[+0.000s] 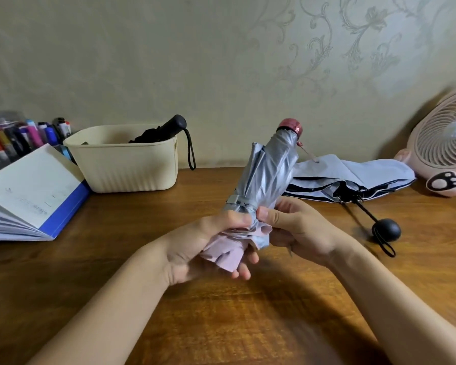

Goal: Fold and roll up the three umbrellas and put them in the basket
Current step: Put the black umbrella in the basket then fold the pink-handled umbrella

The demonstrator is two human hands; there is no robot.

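A silver-and-pink folded umbrella (267, 169) with a dark pink cap stands tilted above the table's middle. My left hand (208, 246) grips its lower pink end, thumb near the closing strap. On the strap side of the bundle, my right hand (292, 227) holds it with the thumb pressed against the fabric. A black umbrella (166, 130) lies in the cream basket (127, 164) at the back left, its handle and wrist loop hanging over the rim. Unrolled on the table at the right lies a light blue umbrella (353, 177) with a round black handle.
An open book (29, 198) with a blue cover lies at the left, with a jar of markers (16, 135) behind it. A pink desk fan (445, 143) stands at the far right. The wooden table (221, 325) runs up to a patterned wall.
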